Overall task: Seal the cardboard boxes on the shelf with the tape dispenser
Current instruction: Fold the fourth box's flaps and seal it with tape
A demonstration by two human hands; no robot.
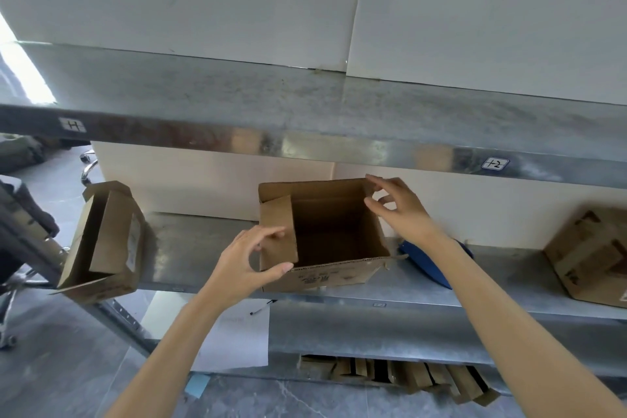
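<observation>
An open cardboard box (325,276) stands in the middle of the metal shelf (203,248), its inside dark and empty. My left hand (244,265) grips its left flap (276,217), fingers curled over the flap and thumb at the front left corner. My right hand (400,210) hovers at the box's back right corner with fingers spread; its index tip touches the rim. A blue tape dispenser (431,268) lies on the shelf right of the box, partly hidden behind my right forearm.
A second open box (105,241) sits tilted at the shelf's left end, overhanging the edge. A taped box (590,254) stands at the far right. An upper shelf (305,112) overhangs closely. Below lie a paper sheet with a pen (237,332) and flattened cardboard (407,377).
</observation>
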